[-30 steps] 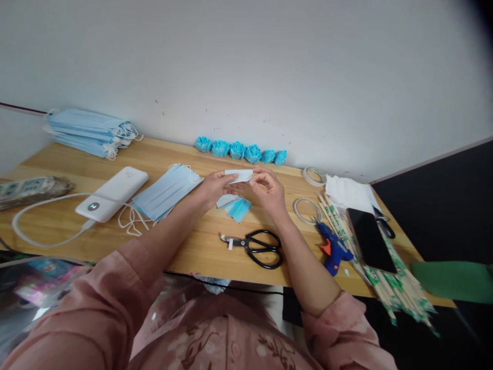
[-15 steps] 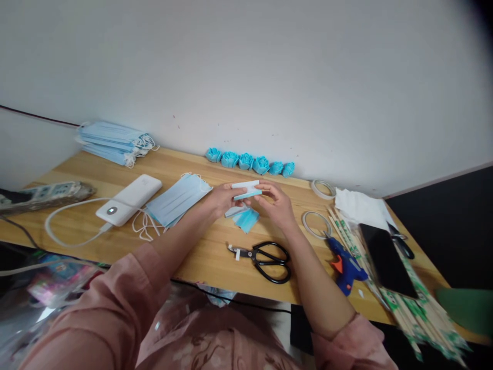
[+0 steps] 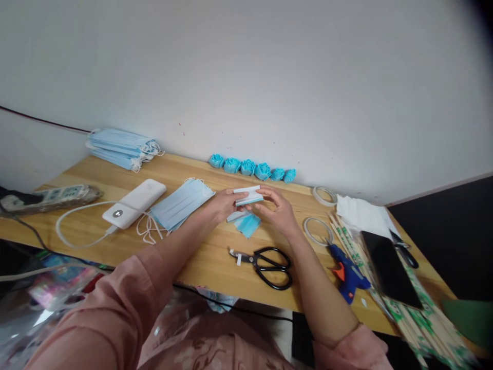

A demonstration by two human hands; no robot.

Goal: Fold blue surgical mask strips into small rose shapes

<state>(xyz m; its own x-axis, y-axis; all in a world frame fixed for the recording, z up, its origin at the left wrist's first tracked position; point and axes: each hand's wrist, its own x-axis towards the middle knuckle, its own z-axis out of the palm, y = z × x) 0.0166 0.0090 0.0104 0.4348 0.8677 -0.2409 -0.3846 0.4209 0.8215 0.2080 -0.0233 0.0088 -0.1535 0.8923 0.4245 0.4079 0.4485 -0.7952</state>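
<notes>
Between my two hands, just above the table, is a small folded piece of white and blue mask fabric (image 3: 248,195). My left hand (image 3: 227,204) pinches its left end, thumb on top. Fingers of my right hand (image 3: 278,209) grip the right end from behind and below. Under the hands lie cut blue mask pieces (image 3: 247,224) on the wood. Nearer to me rest black-handled scissors (image 3: 265,264), with a white scrap at the blades. Left of my left hand is a small pile of blue face masks (image 3: 183,203) with white ear loops.
Several blue fabric flowers (image 3: 247,167) line the wall. A mask stack (image 3: 121,146), white power bank (image 3: 134,203) and power strip (image 3: 54,198) are left. Right are tape rolls (image 3: 318,231), a blue glue gun (image 3: 348,275), phone (image 3: 391,267), wrapped sticks (image 3: 408,329) and white tissue (image 3: 362,213).
The view has shifted slightly, so everything sits a little lower and to the right. The folded fabric stays in both hands, its blue edge showing less now.
</notes>
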